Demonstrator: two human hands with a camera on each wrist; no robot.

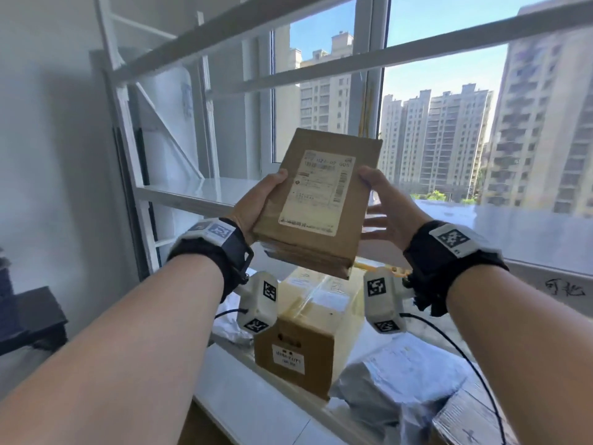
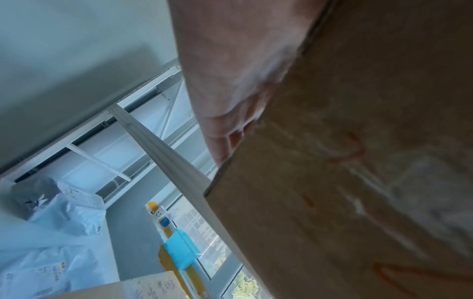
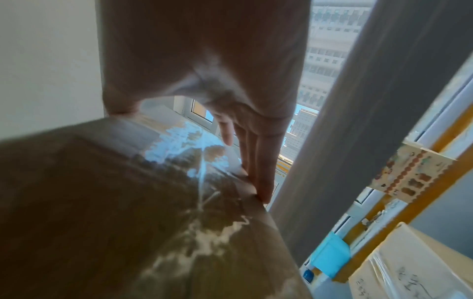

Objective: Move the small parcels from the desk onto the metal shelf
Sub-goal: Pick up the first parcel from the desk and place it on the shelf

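A flat brown cardboard parcel (image 1: pixel 321 200) with a white shipping label is held up in the air between both hands, in front of the white metal shelf (image 1: pixel 199 191). My left hand (image 1: pixel 253 207) grips its left edge, thumb on top and fingers underneath. My right hand (image 1: pixel 391 213) holds the right edge, thumb on the top face and fingers straight below. The left wrist view shows the parcel (image 2: pixel 358 161) beside my left hand (image 2: pixel 230 81). In the right wrist view the fingers (image 3: pixel 258 172) lie along the far corner of the parcel (image 3: pixel 128 202).
Below on the desk (image 1: pixel 244 406) stand a taped brown box (image 1: pixel 305 335), a grey poly bag (image 1: pixel 401 374) and another carton (image 1: pixel 465 422). Shelf beams (image 1: pixel 288 75) cross overhead. A window (image 1: pixel 433 123) lies behind. A dark object (image 1: pixel 32 316) sits low left.
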